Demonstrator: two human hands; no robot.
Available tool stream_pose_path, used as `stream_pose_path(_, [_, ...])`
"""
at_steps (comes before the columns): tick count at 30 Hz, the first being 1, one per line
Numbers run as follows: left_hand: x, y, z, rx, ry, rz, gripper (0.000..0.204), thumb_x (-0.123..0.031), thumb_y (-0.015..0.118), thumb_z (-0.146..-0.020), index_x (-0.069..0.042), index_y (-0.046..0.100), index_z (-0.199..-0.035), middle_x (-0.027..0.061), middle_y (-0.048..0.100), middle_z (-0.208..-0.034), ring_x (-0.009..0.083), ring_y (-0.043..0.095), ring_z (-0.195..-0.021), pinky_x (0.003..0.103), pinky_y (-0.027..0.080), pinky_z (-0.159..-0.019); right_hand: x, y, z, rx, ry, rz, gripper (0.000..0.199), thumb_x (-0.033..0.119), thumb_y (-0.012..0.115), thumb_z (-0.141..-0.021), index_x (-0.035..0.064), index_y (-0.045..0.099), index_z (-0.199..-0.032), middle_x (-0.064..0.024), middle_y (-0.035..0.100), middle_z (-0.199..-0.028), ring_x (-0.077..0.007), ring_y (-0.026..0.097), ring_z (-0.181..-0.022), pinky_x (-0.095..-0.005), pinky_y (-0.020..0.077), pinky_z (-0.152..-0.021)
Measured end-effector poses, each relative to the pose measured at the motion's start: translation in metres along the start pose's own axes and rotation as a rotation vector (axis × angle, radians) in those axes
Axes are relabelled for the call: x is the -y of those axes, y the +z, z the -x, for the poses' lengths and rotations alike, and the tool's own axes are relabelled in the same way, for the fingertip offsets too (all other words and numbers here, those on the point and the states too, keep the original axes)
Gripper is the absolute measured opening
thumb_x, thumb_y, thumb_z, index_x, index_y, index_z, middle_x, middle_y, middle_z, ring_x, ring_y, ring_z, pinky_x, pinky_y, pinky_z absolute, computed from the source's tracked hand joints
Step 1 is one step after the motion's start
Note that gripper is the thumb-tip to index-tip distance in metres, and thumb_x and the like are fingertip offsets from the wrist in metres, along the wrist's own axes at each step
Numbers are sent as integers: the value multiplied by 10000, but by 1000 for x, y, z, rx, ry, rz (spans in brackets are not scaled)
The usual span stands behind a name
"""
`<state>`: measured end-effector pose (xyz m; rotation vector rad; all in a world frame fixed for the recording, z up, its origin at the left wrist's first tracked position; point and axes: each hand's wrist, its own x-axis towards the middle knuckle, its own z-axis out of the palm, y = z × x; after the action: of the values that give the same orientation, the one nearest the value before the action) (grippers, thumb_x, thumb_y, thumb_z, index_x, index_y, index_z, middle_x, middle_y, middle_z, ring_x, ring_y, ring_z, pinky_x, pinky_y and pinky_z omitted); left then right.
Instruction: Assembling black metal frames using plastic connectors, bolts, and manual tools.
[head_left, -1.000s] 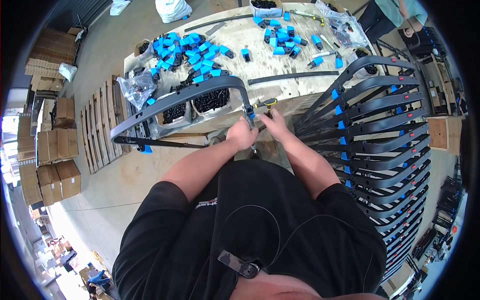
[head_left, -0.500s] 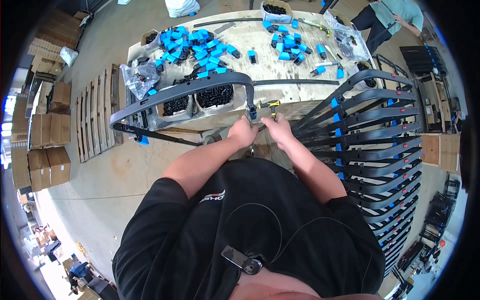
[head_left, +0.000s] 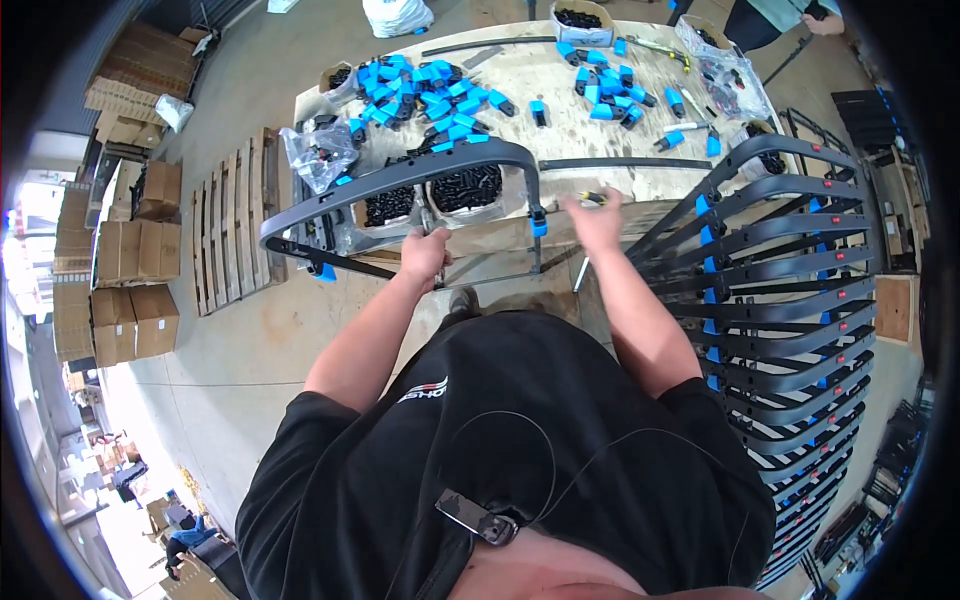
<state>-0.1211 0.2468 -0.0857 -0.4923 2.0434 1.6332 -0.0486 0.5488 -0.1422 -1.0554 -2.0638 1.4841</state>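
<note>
A dark grey bent tube frame (head_left: pixel 400 172) lies across the near edge of the workbench, a blue end piece (head_left: pixel 539 228) on its right end. Left of that end, my left hand (head_left: pixel 425 255) is closed round a metal hand tool (head_left: pixel 424 212) that looks like pliers, its tip beside the boxes of black parts. My right hand (head_left: pixel 597 222), somewhat blurred, is right of the blue piece at the bench edge. Its fingers close on a yellow-and-black hammer (head_left: pixel 594 198), mostly covered by the hand.
Loose blue-capped black parts (head_left: pixel 440 95) cover the workbench (head_left: pixel 520 75). Cardboard boxes of small black parts (head_left: pixel 465 188) stand at its near edge. Many similar frames (head_left: pixel 780 300) are stacked at my right. A wooden pallet (head_left: pixel 235 215) is at the left. Another person (head_left: pixel 765 25) stands far right.
My hands have moved apart: the left, with its tool, away from the frame's end to the left, the right with the hammer to the right and up. The blue end piece is uncovered.
</note>
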Motion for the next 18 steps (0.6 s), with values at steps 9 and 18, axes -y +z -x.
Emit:
stream_pose_path(9, [50, -109, -95, -317, 207, -148, 637, -105, 677, -853, 59, 472, -1433, 98, 659, -841, 190, 605, -637, 333, 524, -567, 7, -26, 76, 500, 187, 221, 686, 248, 816, -769, 33, 564, -1369, -176, 686, -1135, -244, 658, -989, -365, 524, -865])
stream_pose_path(18, [94, -169, -3, -114, 142, -372, 493, -219, 677, -869, 38, 608, -1283, 240, 684, -1179, 349, 666, -1114, 401, 519, -979, 134, 163, 117, 1190, 263, -220, 598, -9, 580, -877, 80, 450, -1454, -82, 587, -1053, -180, 659, -836, -316, 522, -653])
